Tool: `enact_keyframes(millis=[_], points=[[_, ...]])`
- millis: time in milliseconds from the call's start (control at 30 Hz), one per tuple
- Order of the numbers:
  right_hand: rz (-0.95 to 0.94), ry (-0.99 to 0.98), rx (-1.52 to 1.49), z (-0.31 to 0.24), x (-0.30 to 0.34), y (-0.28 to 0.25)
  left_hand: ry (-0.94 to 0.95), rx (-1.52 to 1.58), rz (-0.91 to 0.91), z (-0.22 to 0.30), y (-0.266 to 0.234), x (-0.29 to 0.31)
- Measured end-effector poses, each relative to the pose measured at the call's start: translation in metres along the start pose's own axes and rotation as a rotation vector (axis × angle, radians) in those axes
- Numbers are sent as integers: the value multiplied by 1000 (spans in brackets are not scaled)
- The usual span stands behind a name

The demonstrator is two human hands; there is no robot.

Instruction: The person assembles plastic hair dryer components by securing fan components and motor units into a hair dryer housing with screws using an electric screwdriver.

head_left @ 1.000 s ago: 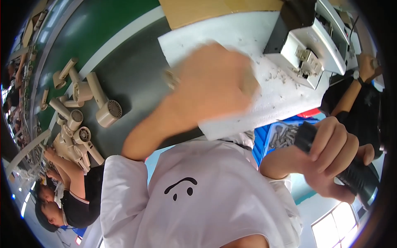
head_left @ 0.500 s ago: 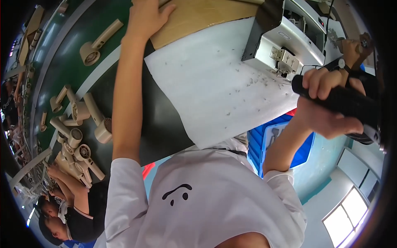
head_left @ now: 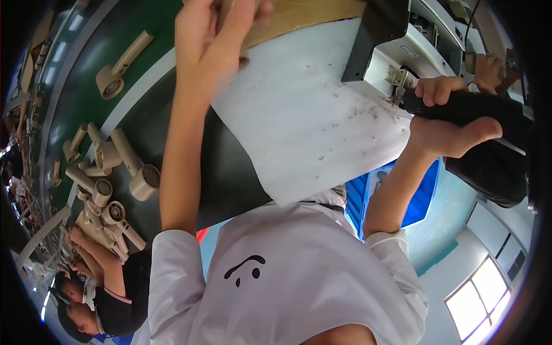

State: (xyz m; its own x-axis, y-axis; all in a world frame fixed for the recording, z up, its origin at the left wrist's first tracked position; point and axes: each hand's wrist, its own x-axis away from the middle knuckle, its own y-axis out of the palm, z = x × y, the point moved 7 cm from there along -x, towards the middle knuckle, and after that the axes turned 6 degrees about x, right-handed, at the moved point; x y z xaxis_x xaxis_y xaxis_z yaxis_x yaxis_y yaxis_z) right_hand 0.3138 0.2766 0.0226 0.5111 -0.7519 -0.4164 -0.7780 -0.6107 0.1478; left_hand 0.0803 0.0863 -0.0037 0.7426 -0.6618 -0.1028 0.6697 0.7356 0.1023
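At the top edge my left hand (head_left: 210, 46) is closed round a beige piece (head_left: 226, 10), mostly hidden by the fingers and the picture's edge. Its colour matches the beige hair dryers lying to the left. My right hand (head_left: 440, 123) grips a thick black electric screwdriver (head_left: 468, 108). The screwdriver's front end points left, close to the small metal outlet (head_left: 398, 76) of a silver screw feeder (head_left: 397, 52). Beneath lies a white sheet (head_left: 299, 115) with many tiny screws scattered over it, thickest near the feeder.
Several beige hair dryers (head_left: 144, 181) lie on the left of the dark table (head_left: 224, 167), another (head_left: 109, 83) on the green belt. Brown cardboard (head_left: 305, 12) covers the far side. A blue crate (head_left: 422, 201) stands below right. Co-workers are at lower left (head_left: 106, 302) and far right.
My left hand has lifted off the cardboard and come nearer, turning with the beige piece. My right hand has brought the screwdriver's front end up and left, closer to the feeder outlet.
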Motion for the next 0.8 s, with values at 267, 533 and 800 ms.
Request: enact_keyframes(millis=[267,533,800], points=[[-2,-169,-72,-32,2,-4,64,-141,-198,22,50,61],[-17,-116,20,-14,-4,7,215,-179,-189,20,78,71],[-13,270,-284,5,7,9,163,-250,-190,15,82,81]])
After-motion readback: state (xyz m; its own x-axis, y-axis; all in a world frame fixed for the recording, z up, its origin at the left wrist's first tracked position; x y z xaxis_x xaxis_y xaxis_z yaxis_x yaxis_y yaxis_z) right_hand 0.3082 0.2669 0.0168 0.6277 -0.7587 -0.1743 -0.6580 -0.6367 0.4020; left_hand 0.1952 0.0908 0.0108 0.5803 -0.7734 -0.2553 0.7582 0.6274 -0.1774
